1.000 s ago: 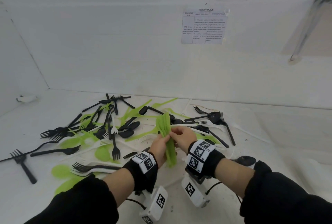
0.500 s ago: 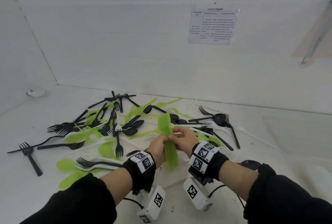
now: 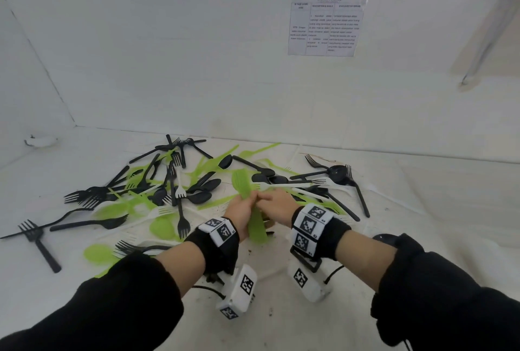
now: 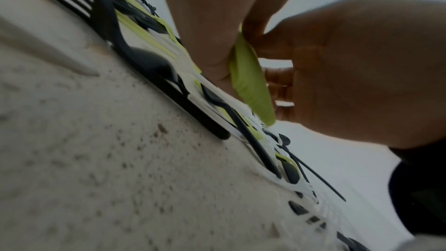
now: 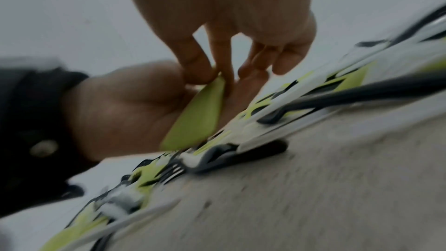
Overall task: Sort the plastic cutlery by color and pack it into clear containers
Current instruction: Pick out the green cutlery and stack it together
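Note:
A stack of green cutlery (image 3: 247, 204) stands nearly upright between my two hands, just in front of the mixed pile. My left hand (image 3: 242, 210) grips its middle from the left, and my right hand (image 3: 271, 204) pinches the same stack (image 5: 198, 117) from the right with thumb and forefinger. In the left wrist view the stack's green lower end (image 4: 251, 83) sticks out below both hands. Black, green and white forks and spoons (image 3: 174, 190) lie scattered on the white surface behind and to the left. No clear container is in view.
A white wall rises close behind the pile, with a printed sheet (image 3: 326, 26) taped to it. Black forks (image 3: 36, 241) lie apart at the far left. A black spoon (image 3: 385, 238) shows beside my right sleeve. The speckled white surface (image 3: 281, 317) stretches toward me.
Both hands have stayed on the green stack and drawn closer together on it. The stack looks lower in my hands and the head view has shifted slightly.

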